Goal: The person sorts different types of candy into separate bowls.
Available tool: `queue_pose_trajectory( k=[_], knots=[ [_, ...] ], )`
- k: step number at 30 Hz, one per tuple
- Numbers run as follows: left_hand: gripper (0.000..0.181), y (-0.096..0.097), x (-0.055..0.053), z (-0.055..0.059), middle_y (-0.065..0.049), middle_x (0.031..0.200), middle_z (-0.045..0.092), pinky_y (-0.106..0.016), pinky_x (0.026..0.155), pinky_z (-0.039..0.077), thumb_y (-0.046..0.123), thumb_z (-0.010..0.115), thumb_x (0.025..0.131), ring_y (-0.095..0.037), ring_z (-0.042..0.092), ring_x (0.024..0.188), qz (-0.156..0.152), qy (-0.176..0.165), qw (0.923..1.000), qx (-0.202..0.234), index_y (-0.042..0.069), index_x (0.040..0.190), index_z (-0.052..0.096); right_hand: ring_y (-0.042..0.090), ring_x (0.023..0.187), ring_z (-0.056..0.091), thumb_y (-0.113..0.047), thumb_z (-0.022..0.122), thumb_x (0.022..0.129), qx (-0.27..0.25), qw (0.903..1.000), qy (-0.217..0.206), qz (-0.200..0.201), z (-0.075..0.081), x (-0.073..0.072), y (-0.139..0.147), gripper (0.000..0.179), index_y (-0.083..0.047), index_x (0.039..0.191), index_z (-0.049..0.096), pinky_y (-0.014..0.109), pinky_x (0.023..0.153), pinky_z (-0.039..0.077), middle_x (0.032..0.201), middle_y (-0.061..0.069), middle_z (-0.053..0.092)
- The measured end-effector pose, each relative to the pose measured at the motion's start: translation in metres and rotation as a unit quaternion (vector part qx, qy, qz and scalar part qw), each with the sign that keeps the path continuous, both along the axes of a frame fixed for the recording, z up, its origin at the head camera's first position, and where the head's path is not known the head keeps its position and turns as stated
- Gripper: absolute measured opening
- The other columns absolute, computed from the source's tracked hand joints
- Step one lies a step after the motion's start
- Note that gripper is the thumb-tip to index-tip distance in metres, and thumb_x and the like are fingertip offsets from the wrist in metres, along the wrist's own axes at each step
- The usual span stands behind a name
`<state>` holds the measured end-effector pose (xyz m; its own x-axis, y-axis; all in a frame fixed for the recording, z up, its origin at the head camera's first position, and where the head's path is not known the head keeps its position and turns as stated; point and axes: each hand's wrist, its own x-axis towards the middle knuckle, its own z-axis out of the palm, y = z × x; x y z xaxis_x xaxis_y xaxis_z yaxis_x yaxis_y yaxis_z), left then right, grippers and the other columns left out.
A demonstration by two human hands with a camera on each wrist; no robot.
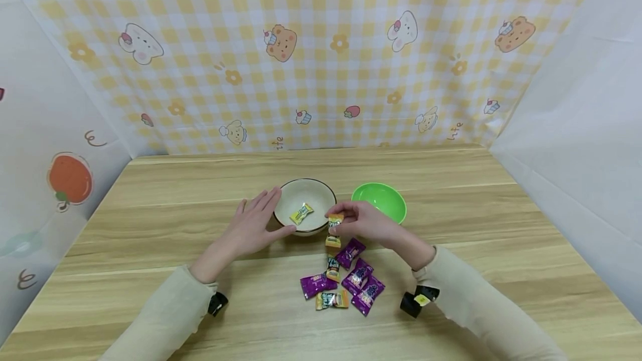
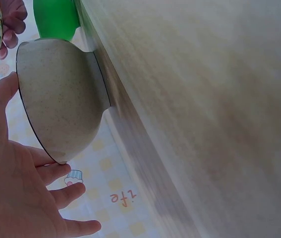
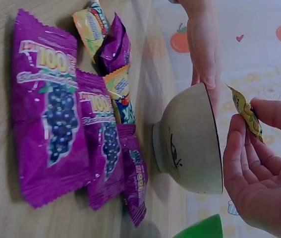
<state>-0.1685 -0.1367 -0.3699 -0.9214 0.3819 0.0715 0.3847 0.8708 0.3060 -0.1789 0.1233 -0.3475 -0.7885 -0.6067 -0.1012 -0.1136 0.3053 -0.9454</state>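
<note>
My left hand (image 1: pixel 254 226) rests its spread fingers and thumb at the rim of a cream bowl (image 1: pixel 322 196) with a dark edge. One yellow-wrapped candy (image 1: pixel 301 214) lies inside that bowl. At the bowl's right side, my right hand (image 1: pixel 365 222) pinches another yellow candy (image 3: pixel 247 114) between thumb and fingers, level with the rim. Several purple candy packets (image 1: pixel 368 294) with grape pictures lie in a loose pile in front of the bowl. Among them are two more yellow candies, one upright (image 1: pixel 333 268) in the pile and one crosswise (image 1: pixel 331 299) nearer me.
A bright green bowl (image 1: pixel 383 200) stands just right of the cream one, partly behind my right hand. The wooden table (image 1: pixel 165 227) ends at a yellow checked curtain (image 1: pixel 321 71) at the back, with white cloth (image 1: pixel 567 82) at the sides.
</note>
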Motion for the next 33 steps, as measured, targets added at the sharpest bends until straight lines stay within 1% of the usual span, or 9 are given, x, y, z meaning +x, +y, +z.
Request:
queue_pose_trajectory(
  k=[5, 6, 9, 12, 13, 18, 27, 29, 33],
  knots=[
    [0.093, 0.000, 0.000, 0.000, -0.010, 0.144, 0.018, -0.058, 0.097, 0.008, 0.069, 0.039, 0.077, -0.031, 0.015, 0.129, 0.000, -0.003, 1.0000, 0.000, 0.005, 0.140, 0.018, 0.018, 0.079, 0.057, -0.011, 0.065, 0.080, 0.008, 0.9999, 0.012, -0.001, 0.005, -0.003, -0.004, 0.036, 0.004, 0.110, 0.053, 0.032, 0.072, 0.047, 0.087, 0.007, 0.060],
    [0.093, 0.000, 0.000, 0.000, -0.010, 0.144, 0.017, -0.057, 0.097, 0.008, 0.069, 0.038, 0.077, -0.030, 0.015, 0.129, 0.001, -0.004, 1.0000, -0.001, 0.005, 0.140, 0.017, 0.018, 0.079, 0.057, -0.010, 0.065, 0.080, 0.010, 0.9999, 0.010, -0.005, 0.009, -0.001, -0.005, 0.035, 0.004, 0.110, 0.053, 0.031, 0.072, 0.047, 0.087, 0.007, 0.060],
    [0.093, 0.000, 0.000, 0.000, -0.009, 0.144, 0.017, -0.057, 0.098, 0.007, 0.070, 0.037, 0.077, -0.030, 0.015, 0.129, 0.001, -0.008, 1.0000, -0.001, 0.005, 0.141, 0.017, 0.018, 0.079, 0.057, -0.011, 0.065, 0.080, 0.012, 0.9998, 0.006, -0.016, 0.011, -0.004, -0.008, 0.036, 0.003, 0.111, 0.053, 0.030, 0.072, 0.046, 0.087, 0.007, 0.060],
    [0.093, 0.000, -0.001, 0.000, -0.009, 0.144, 0.017, -0.057, 0.097, 0.007, 0.070, 0.037, 0.077, -0.030, 0.015, 0.129, 0.002, -0.010, 0.9999, -0.002, 0.006, 0.141, 0.016, 0.019, 0.081, 0.057, -0.011, 0.065, 0.080, 0.011, 0.9995, -0.003, -0.030, 0.012, -0.007, -0.011, 0.036, 0.002, 0.112, 0.053, 0.034, 0.075, 0.046, 0.088, 0.008, 0.060],
    [0.093, 0.000, -0.001, 0.000, -0.009, 0.144, 0.017, -0.057, 0.098, 0.008, 0.070, 0.038, 0.077, -0.029, 0.015, 0.129, 0.003, -0.010, 0.9999, -0.002, 0.006, 0.141, 0.017, 0.020, 0.081, 0.057, -0.012, 0.066, 0.080, 0.006, 0.9995, -0.003, -0.032, 0.008, -0.010, -0.011, 0.038, 0.002, 0.112, 0.053, 0.035, 0.076, 0.046, 0.088, 0.008, 0.060],
    [0.093, 0.000, -0.001, 0.000, -0.009, 0.144, 0.018, -0.058, 0.097, 0.008, 0.070, 0.038, 0.077, -0.029, 0.015, 0.129, 0.003, -0.009, 1.0000, -0.001, 0.006, 0.141, 0.017, 0.020, 0.081, 0.056, -0.012, 0.065, 0.080, 0.002, 0.9986, 0.006, -0.052, 0.010, -0.016, -0.017, 0.037, 0.002, 0.112, 0.054, 0.043, 0.078, 0.044, 0.089, 0.008, 0.060],
    [0.095, 0.000, -0.001, 0.001, -0.009, 0.144, 0.018, -0.058, 0.097, 0.009, 0.072, 0.035, 0.076, -0.030, 0.016, 0.129, 0.000, -0.010, 1.0000, 0.001, 0.005, 0.141, 0.017, 0.019, 0.080, 0.053, -0.014, 0.066, 0.079, 0.027, 0.9929, 0.018, -0.115, 0.013, -0.024, -0.029, 0.037, 0.000, 0.112, 0.056, 0.043, 0.077, 0.044, 0.088, 0.007, 0.058],
    [0.094, -0.001, -0.001, 0.001, -0.010, 0.144, 0.018, -0.058, 0.097, 0.009, 0.072, 0.035, 0.076, -0.030, 0.016, 0.129, -0.001, -0.008, 1.0000, 0.001, 0.005, 0.141, 0.017, 0.020, 0.079, 0.053, -0.014, 0.066, 0.079, 0.029, 0.9908, 0.022, -0.131, 0.014, -0.025, -0.033, 0.035, -0.001, 0.111, 0.057, 0.044, 0.076, 0.044, 0.088, 0.007, 0.057],
    [0.094, -0.001, 0.000, 0.001, -0.011, 0.143, 0.019, -0.058, 0.097, 0.009, 0.070, 0.037, 0.077, -0.031, 0.016, 0.129, -0.003, -0.007, 1.0000, 0.002, 0.004, 0.140, 0.018, 0.019, 0.079, 0.053, -0.012, 0.066, 0.079, 0.017, 0.9873, 0.025, -0.156, 0.014, -0.027, -0.038, 0.034, 0.000, 0.109, 0.057, 0.042, 0.075, 0.046, 0.087, 0.008, 0.056]
  ],
)
